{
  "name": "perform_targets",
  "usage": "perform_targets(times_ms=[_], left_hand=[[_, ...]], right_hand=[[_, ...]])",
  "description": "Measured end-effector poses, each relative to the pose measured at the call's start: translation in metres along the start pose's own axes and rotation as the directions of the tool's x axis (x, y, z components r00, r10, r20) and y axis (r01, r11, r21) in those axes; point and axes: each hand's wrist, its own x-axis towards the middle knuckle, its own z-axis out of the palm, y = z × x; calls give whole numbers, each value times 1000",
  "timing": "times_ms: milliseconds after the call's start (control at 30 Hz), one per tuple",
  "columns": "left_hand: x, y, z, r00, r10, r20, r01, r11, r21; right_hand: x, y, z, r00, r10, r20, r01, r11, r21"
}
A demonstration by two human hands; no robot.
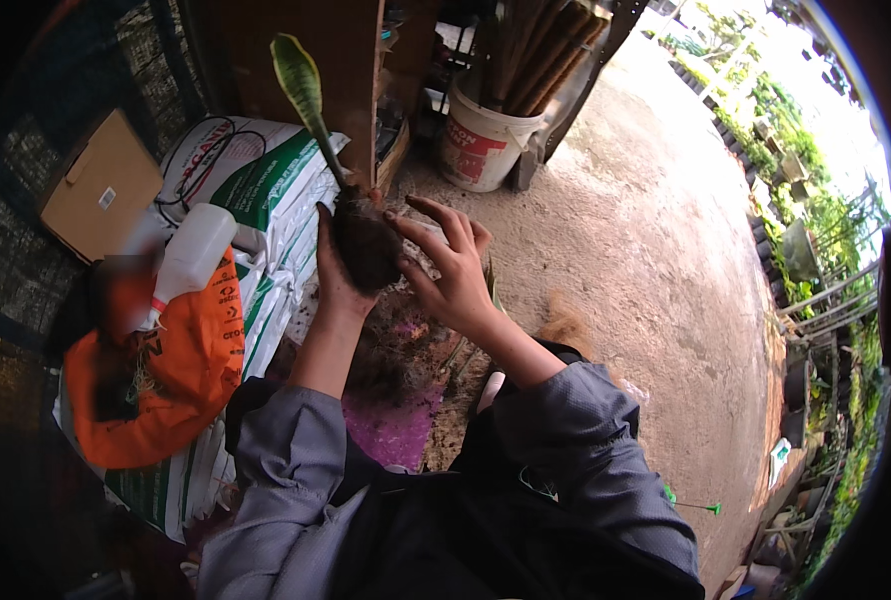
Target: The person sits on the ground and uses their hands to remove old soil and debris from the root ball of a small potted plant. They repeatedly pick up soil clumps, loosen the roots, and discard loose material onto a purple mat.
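A snake plant cutting (pixel 301 86) with one yellow-edged green leaf rises from a dark ball of soil and roots (pixel 367 244). My left hand (pixel 338 266) cups this root ball from the left and below, and the leaf leans up to the left. On the ball's right side, my right hand (pixel 445 262) has its soil-stained fingers spread, with the fingertips at or very near the soil. Whether they press on it I cannot tell. Loose dark soil (pixel 397 352) lies below my hands on a purple sheet (pixel 393 427).
Stacked white-and-green soil sacks (pixel 280 180) stand at the left, with an orange bag (pixel 190 375) and a white plastic bottle (pixel 198 244) on them. Behind is a cardboard box (pixel 104 187). A white bucket (pixel 483 142) holding brown poles stands ahead on the concrete floor (pixel 625 247).
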Motion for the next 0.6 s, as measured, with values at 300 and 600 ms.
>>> perform_targets(times_ms=[300,600], left_hand=[[2,-4,-18,994,-98,-49,96,994,-45],[0,-3,-20,970,19,-240,78,919,386]], right_hand=[[5,6,14,999,-51,12,51,998,-25],[18,23,13,976,216,-22,-185,883,432]])
